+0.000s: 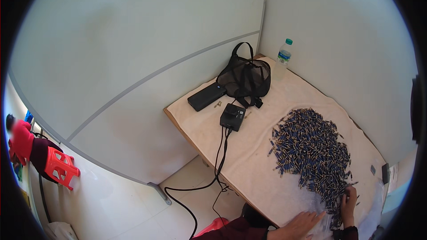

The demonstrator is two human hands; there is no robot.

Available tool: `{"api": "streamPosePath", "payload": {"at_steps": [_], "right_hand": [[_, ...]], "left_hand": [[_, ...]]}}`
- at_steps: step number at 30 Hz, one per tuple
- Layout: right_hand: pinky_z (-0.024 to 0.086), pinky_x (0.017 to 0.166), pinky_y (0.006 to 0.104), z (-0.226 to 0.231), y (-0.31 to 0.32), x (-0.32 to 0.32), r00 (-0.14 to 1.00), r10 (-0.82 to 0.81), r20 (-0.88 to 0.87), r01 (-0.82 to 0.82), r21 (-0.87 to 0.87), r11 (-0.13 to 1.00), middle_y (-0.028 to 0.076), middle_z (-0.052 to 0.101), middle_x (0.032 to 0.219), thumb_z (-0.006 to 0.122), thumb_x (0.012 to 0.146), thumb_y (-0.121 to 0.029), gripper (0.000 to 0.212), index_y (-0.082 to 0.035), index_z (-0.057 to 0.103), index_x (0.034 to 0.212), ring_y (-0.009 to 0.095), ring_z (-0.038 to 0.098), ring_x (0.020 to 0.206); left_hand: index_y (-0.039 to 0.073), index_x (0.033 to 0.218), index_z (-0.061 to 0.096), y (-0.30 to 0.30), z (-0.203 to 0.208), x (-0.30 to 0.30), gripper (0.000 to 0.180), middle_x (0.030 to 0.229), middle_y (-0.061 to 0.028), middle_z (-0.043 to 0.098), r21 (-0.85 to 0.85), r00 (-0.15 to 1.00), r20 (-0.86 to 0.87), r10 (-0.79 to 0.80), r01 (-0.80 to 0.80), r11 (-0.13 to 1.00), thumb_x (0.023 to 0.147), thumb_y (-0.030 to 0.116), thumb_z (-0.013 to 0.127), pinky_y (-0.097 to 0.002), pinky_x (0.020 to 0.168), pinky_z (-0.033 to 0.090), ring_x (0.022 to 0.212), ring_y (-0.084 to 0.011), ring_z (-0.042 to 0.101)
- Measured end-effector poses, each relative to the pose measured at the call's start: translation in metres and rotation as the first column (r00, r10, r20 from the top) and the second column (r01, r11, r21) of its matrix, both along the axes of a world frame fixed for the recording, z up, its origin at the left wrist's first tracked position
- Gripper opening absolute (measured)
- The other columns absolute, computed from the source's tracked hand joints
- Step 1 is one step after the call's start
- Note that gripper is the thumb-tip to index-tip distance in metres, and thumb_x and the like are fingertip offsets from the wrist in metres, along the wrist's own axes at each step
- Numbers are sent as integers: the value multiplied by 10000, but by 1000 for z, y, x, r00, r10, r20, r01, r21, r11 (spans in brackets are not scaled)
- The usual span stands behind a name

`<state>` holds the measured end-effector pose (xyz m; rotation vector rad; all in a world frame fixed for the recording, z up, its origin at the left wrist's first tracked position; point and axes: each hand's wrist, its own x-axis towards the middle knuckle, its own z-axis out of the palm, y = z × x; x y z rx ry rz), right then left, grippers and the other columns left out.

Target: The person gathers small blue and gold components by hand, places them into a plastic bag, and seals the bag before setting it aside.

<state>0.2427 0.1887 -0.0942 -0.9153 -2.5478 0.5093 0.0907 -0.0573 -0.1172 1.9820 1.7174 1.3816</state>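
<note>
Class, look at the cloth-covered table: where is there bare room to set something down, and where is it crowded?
Bare cloth lies between the small black box and the pile of blue parts, and along the front edge left of the left hand. The back corner is crowded by the mesh bag, flat black case and water bottle. The right hand touches the pile.

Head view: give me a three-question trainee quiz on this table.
1. True or false: the water bottle lies on its side.
2. Which item touches the black mesh bag? A) water bottle B) flat black box C) red stool
3. Fill in: the right hand touches the pile of small blue-and-dark ____.

Key: 1 false, it stands upright. 2 B. 3 cylindrical parts; the left hand rests flat beside them on the cloth-covered table.
</note>
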Motion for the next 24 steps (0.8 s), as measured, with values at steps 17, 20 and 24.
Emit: {"api": "streamPosePath", "payload": {"at_steps": [17, 20, 24], "right_hand": [[338, 1049, 440, 21, -50, -5, 961, 230, 155, -249, 117, 961, 177, 472, 1306, 659, 791, -127, 347, -67, 551, 1115, 381, 403, 1251], [339, 1051, 446, 26, -56, 21, 930, 311, 196, -339, 132, 932, 157, 484, 1298, 650, 783, -84, 333, -69, 557, 1102, 367, 398, 1262], [337, 1055, 451, 27, -70, 47, 912, 366, 182, -394, 148, 907, 133, 498, 1289, 633, 788, -55, 310, -71, 567, 1090, 342, 389, 1279]], "left_hand": [[0, 1371, 349, 12, 30, -19, 880, 956, -185, 531, -256, 994, -107, 21, -48, 965, 643, 282, 755, -428, 705, 455, 821, -349, 541], [19, 1378, 357, 21, 39, -19, 906, 967, -171, 533, -311, 963, -256, 83, -163, 936, 628, 310, 772, -424, 695, 448, 841, -341, 543], [30, 1368, 387, 24, 48, -20, 929, 975, -149, 531, -383, 893, -443, 78, -268, 884, 599, 350, 799, -422, 711, 433, 876, -329, 534]]}}
